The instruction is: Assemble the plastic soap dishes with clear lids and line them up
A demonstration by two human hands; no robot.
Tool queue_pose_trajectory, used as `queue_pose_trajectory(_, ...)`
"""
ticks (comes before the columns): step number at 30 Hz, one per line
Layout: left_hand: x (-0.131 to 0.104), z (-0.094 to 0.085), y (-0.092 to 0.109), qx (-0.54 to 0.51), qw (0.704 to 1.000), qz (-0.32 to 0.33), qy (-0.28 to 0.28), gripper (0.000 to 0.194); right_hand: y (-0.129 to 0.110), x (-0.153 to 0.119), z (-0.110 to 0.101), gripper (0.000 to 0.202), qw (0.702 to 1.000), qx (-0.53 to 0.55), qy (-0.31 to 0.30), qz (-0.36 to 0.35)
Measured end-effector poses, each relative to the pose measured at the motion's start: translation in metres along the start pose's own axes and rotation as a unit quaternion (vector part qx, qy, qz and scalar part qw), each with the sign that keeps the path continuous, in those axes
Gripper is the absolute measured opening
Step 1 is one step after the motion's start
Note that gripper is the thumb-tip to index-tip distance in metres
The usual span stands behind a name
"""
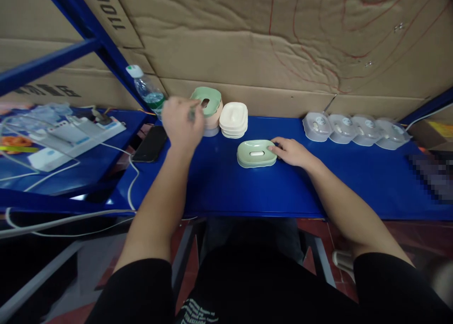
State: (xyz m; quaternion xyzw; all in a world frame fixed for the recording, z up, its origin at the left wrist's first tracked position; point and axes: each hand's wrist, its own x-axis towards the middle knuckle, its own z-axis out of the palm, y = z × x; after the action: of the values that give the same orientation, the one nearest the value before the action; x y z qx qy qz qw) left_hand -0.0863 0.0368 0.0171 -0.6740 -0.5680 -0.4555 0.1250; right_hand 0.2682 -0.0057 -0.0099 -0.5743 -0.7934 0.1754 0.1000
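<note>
Near the middle of the blue table lies a pale green oval dish (255,157) with a white oblong piece at its centre. My right hand (290,151) rests at its right end, thumb on the rim and fingers at the side. My left hand (182,122), blurred, is raised at the left edge of a stack of containers topped by a green one (211,102); what its fingers hold, if anything, cannot be made out. Right of that stack is a pile of cream lids (233,120).
Several clear lidded boxes (342,129) stand in a row at the back right. A water bottle (150,93), a black phone (150,143) and a white power strip (78,144) with cables are on the left. Cardboard (226,45) lines the back.
</note>
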Motion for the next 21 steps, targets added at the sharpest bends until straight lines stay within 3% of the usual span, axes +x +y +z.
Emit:
queue_pose_trajectory(2,0.009,-0.006,-0.019,0.044,0.996,-0.069,0.024,0.029,0.001,0.000,0.000,0.046,1.000,-0.006,-0.002,-0.001)
queue_pose_trajectory(7,0.010,-0.001,-0.043,0.072,0.975,-0.196,-0.073,0.021,0.002,-0.001,0.001,0.047,1.000,-0.015,-0.002,-0.010)
queue_pose_trajectory(16,0.011,0.005,-0.046,0.032,0.969,-0.235,-0.067,0.016,0.001,-0.001,0.000,0.048,1.000,-0.020,-0.009,-0.009)
queue_pose_trajectory(21,0.017,-0.005,-0.040,-0.002,0.967,-0.252,-0.019,0.012,0.000,-0.002,-0.001,0.050,1.000,-0.018,-0.008,-0.004)
